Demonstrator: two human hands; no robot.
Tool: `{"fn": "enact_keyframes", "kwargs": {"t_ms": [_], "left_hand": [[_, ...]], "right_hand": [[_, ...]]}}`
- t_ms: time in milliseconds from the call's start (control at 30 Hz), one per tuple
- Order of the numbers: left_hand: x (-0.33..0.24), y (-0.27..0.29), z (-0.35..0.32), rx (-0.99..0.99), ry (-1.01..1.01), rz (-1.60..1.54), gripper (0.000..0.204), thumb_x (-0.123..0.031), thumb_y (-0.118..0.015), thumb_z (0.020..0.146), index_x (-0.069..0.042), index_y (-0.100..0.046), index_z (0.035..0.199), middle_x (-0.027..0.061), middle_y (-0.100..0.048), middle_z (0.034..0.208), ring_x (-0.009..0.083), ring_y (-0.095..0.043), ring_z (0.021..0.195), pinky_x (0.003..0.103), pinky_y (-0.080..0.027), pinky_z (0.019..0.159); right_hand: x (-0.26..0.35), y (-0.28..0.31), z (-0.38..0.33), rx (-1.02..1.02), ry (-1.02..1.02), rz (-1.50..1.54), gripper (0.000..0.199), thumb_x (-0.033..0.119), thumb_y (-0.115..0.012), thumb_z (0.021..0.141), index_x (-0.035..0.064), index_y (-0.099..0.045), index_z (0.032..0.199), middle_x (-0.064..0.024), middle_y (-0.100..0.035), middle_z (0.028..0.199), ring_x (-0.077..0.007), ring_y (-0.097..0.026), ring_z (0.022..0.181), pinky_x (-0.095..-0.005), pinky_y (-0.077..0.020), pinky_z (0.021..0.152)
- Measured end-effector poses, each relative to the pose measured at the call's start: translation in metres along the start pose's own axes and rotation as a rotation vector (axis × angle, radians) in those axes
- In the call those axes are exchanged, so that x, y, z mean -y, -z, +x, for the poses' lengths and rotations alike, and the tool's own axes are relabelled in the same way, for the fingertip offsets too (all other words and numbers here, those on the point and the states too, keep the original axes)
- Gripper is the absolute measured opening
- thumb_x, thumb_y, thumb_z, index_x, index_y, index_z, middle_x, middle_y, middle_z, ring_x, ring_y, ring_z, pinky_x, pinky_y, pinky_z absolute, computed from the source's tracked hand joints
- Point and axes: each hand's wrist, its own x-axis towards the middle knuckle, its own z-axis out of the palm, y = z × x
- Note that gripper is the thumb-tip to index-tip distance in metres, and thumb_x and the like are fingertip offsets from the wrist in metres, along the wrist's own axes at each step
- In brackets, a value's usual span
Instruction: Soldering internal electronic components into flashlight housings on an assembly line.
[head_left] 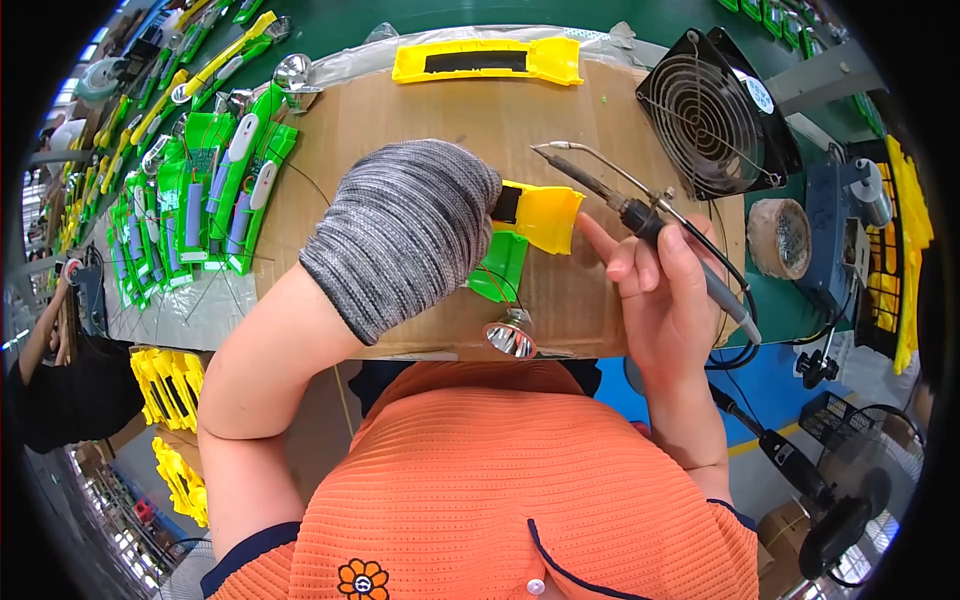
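My left hand (415, 225), in a grey striped knit glove, is curled over the left end of a yellow plastic casing (553, 218) with a black strip; its fingertips are mostly hidden. Below the casing shows a green plastic casing (500, 270), and thin wires run by a round silver reflector lamp (511, 335) at the board's near edge. My right hand (665, 280) grips a soldering iron (640, 218) between thumb and fingers, index finger extended toward the yellow casing. A thin bent metal tube runs along the iron. Its tip points up and left, above the casing and apart from it.
A cardboard sheet (390, 110) covers the bench. Another yellow casing (487, 62) lies at its far edge. Green assemblies (200, 200) with batteries and wires crowd the left. At right stand a black fan (705, 115), a round worn container (779, 238) and a blue-grey box (830, 240).
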Motion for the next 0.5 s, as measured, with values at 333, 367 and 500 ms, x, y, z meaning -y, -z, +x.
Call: {"fn": "enact_keyframes", "kwargs": {"t_ms": [333, 367, 500], "left_hand": [[0.017, -0.009, -0.008, -0.051, -0.086, -0.006, 0.012, -0.017, -0.067, 0.085, -0.005, -0.070, 0.084, 0.0156, -0.065, 0.076, 0.0350, -0.064, 0.074, 0.044, -0.052, 0.069], [0.015, -0.005, -0.014, -0.188, -0.125, -0.053, 0.011, -0.017, -0.069, 0.083, -0.006, -0.069, 0.084, 0.0149, -0.064, 0.076, 0.0342, -0.064, 0.073, 0.043, -0.052, 0.068], [0.009, 0.027, -0.055, -0.292, 0.092, 0.076, 0.025, -0.028, -0.076, 0.082, -0.008, -0.066, 0.071, 0.0116, -0.059, 0.066, 0.0305, -0.059, 0.062, 0.040, -0.046, 0.059]], "right_hand": [[0.011, -0.001, -0.025, -0.131, 0.077, -0.074, 0.006, 0.008, -0.049, 0.100, 0.0084, -0.044, 0.096, -0.0026, -0.048, 0.065, -0.0173, -0.059, 0.065, -0.0582, -0.0429, 0.105], [0.012, 0.001, -0.027, -0.131, 0.081, -0.077, 0.006, 0.008, -0.049, 0.100, 0.0084, -0.044, 0.096, -0.0026, -0.048, 0.065, -0.0173, -0.059, 0.065, -0.0582, -0.0429, 0.105], [0.015, 0.006, -0.035, -0.181, 0.102, -0.112, 0.006, 0.009, -0.049, 0.100, 0.0092, -0.044, 0.096, -0.0013, -0.046, 0.063, -0.0157, -0.057, 0.062, -0.0566, -0.0434, 0.105]]}}
